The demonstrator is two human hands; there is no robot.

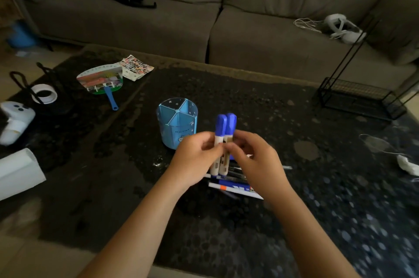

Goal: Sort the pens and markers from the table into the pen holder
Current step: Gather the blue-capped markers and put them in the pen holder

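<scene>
Two white markers with blue caps (224,128) stand upright side by side above the dark table. My left hand (195,160) grips them from the left and my right hand (256,160) pinches them from the right. Just behind and to the left stands the round blue pen holder (176,123), divided into several compartments that look empty. Under my hands lies a pile of pens and markers (233,187), among them a white marker with blue and orange marks; my hands partly hide the pile.
A hand fan (102,80) and a sticker sheet (136,69) lie at the table's far left. A tape roll (44,94), a white controller (15,119) and a white paper roll (18,171) sit along the left edge. A black wire rack (360,98) stands at the right; a grey sofa (204,21) runs behind.
</scene>
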